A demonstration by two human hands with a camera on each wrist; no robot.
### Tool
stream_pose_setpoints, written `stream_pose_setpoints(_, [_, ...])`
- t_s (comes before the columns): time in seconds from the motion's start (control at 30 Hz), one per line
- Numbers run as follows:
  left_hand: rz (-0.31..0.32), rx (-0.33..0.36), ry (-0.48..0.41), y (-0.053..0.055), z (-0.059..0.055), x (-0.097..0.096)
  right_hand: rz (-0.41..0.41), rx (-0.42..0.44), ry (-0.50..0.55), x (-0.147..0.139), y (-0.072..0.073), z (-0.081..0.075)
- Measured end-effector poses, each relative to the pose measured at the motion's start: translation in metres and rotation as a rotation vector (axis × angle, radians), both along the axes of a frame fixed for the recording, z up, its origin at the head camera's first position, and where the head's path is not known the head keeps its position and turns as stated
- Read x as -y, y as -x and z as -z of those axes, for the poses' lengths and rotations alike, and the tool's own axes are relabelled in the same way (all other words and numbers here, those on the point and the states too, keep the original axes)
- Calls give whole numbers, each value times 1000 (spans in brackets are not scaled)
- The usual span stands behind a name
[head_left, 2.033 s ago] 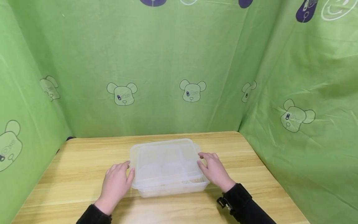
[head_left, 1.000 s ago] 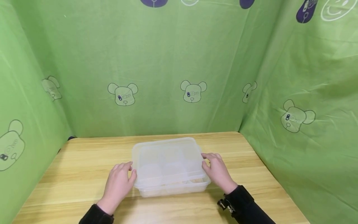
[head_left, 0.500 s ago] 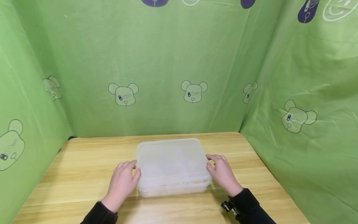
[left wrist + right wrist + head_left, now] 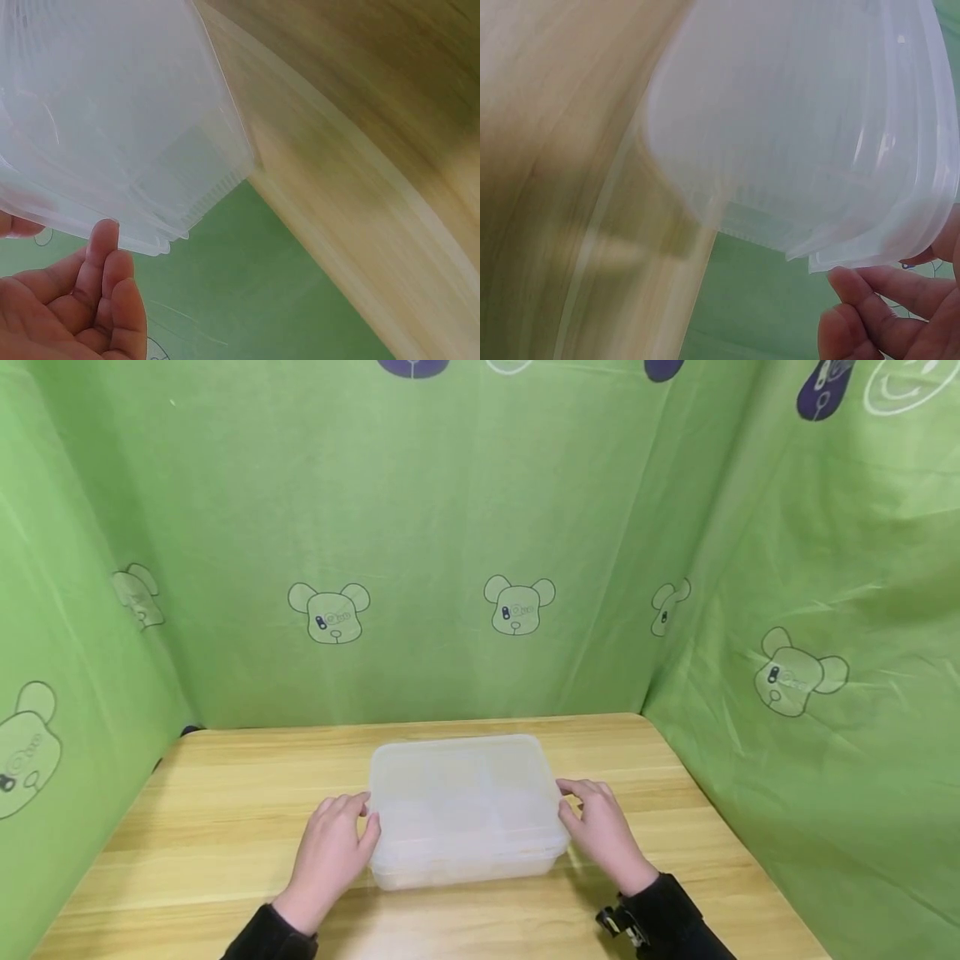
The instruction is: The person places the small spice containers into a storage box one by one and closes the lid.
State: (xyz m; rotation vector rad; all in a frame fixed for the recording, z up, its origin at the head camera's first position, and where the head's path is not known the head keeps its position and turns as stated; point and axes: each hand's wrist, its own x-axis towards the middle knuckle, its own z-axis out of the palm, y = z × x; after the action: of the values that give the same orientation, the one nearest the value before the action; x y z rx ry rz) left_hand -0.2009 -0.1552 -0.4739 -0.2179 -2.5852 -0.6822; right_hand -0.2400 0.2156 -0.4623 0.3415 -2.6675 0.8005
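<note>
A translucent rectangular plastic box [image 4: 465, 870] sits on the wooden table, its frosted lid [image 4: 465, 785] lying over the top and lined up with the rim. My left hand [image 4: 333, 843] holds the lid's left edge between thumb and fingers; in the left wrist view its fingertips [image 4: 103, 234] come up right at the lid's rim. On the opposite side my right hand [image 4: 600, 827] pinches the right edge. The right wrist view shows an index fingertip [image 4: 845, 279] just under the lid's corner, with the thumb on the other side. What lies inside the box is blurred by the plastic.
The light wooden table [image 4: 262, 777] has rounded back corners. Green cloth [image 4: 420, 677] printed with bear heads hangs behind it and on both sides. A small black device [image 4: 621, 923] is on the right wrist by the dark sleeve.
The lid has shifted right and come down, closing the gap that showed at the box's front right corner. Both hands have moved to the right with it, keeping their hold.
</note>
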Motion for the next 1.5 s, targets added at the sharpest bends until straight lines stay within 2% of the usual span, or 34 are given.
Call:
stream_pose_setpoints(0.23, [-19,12,4,-2,0,1,-2,23,6,0,-4,0])
stream_pose_setpoints(0.43, [-54,49,7,-4,-1,4,51,60,43,-4,-3,0])
stream_pose_setpoints(1.0, [-33,103,-1,-8,-1,0,31,75,58,1,3,9])
stream_pose_setpoints(1.5, [-18,25,31,-9,3,-2,35,103,65,6,1,10])
